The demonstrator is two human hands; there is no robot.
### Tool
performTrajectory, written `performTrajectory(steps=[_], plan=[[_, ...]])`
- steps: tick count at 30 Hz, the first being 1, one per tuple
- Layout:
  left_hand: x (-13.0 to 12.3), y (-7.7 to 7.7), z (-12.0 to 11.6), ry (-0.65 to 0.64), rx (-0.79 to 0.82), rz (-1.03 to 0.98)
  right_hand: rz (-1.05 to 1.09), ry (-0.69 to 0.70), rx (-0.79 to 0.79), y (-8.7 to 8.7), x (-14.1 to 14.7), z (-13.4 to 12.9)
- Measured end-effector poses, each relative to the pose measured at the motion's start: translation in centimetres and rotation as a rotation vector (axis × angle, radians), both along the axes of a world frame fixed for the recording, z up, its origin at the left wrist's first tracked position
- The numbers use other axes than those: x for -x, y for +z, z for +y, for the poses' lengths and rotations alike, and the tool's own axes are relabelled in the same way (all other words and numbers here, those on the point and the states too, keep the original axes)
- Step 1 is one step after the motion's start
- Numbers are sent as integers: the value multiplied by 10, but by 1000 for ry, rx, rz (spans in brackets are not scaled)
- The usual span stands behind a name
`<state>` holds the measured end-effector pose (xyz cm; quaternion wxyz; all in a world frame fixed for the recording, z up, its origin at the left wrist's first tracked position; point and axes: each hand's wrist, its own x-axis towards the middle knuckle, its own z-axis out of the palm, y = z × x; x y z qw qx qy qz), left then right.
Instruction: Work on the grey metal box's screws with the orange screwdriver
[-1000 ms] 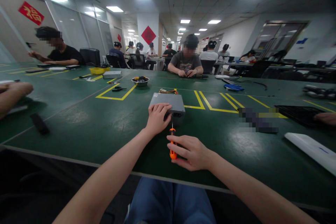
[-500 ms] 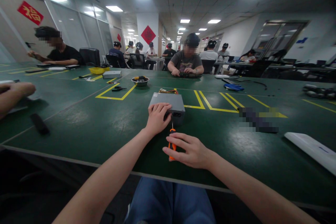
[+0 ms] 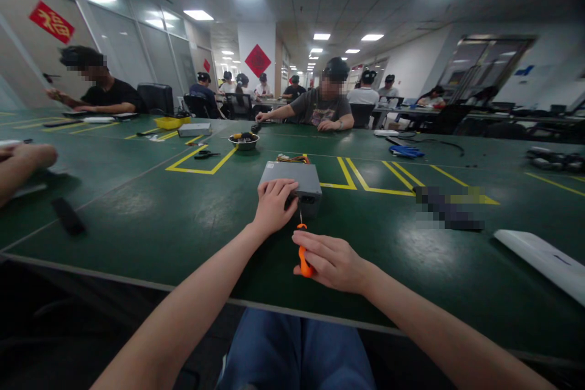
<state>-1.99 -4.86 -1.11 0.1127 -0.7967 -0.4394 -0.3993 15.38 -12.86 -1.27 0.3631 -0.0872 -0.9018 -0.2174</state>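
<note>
A grey computer power supply (image 3: pixel 301 177) sits on the green table in front of me, its socket side facing me and a bundle of wires at its far side. My left hand (image 3: pixel 276 204) grips its near left part, fingers over the top and thumb at the front face. In my right hand (image 3: pixel 331 259) is a screwdriver (image 3: pixel 305 262) with an orange and black handle, its fingers closed round the handle. The thin shaft points away from me at the power supply's near face. Whether the tip touches a screw is too small to tell.
A metal bowl (image 3: pixel 244 141) with tools stands beyond the power supply. Yellow tape marks the green table (image 3: pixel 150 225). A white device (image 3: pixel 542 259) lies at right, a dark object (image 3: pixel 68 216) at left. Blue gloves (image 3: pixel 406 152) lie farther back. A co-worker (image 3: pixel 326 103) sits opposite.
My right fingers have closed round the screwdriver handle, which has turned and tilted slightly. My left hand and the power supply stay put. The co-worker opposite has stretched an arm towards the left.
</note>
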Motion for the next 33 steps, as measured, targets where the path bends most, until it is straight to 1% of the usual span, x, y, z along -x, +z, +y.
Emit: performTrajectory(steps=[3,5,7,9,12,15,19,22,25,28,31,33], plan=[[0,0,0,-2,-2,0,-66,-14,46,1,-1,-1],[0,-1,0,-4,-7,-2,-112,-47,37,1,-2,-2],[0,-1,0,-7,-14,-3,-89,-69,-9,0,-2,-1],[1,-1,1,-11,-20,-6,-25,-60,-54,-1,-2,1],[1,-1,1,-12,-21,-7,4,-45,-44,-2,-2,1],[0,-1,0,-5,-9,-3,-65,-82,-24,0,-2,0],[0,-1,0,-3,-3,5,-131,-138,-58,3,1,-2],[1,-1,0,-5,-12,2,-62,-109,-83,2,2,0],[0,0,0,-10,-17,5,-8,-63,-62,-2,1,3],[0,0,0,2,-14,7,-60,-72,-29,-3,-1,2],[0,-1,1,7,-17,2,-129,-100,-40,1,-1,0],[0,-1,1,4,-21,-2,-115,-105,-57,4,0,-1]])
